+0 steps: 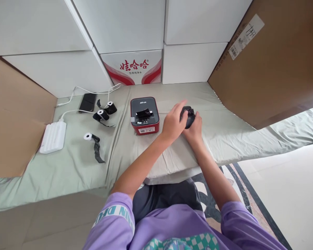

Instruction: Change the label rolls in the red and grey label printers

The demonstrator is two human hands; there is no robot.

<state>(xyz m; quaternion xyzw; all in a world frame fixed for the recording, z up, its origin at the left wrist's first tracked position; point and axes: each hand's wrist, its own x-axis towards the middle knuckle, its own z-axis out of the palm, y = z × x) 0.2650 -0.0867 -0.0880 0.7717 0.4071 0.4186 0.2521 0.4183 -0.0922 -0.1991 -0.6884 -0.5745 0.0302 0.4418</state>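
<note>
A small, rounded black device (190,122) is held above the cloth-covered surface, with a glossy dark piece at its top. My right hand (194,131) wraps around it from the right and below. Over its left side reaches my left hand (173,121), its fingers stretched out and the thumb at the device's edge; whether it grips is hard to see. Just left of my hands stands a red and black label printer (145,116), a dark strip sticking out of its top slot.
Rolls of black paper, an upper one (111,108), a middle one (103,115) and a lower one (91,136), lie left of the printer. Nearby are a black phone (88,102) and a white power strip (53,137) with cables. White boxes (195,64) and brown cartons (273,66) surround the surface.
</note>
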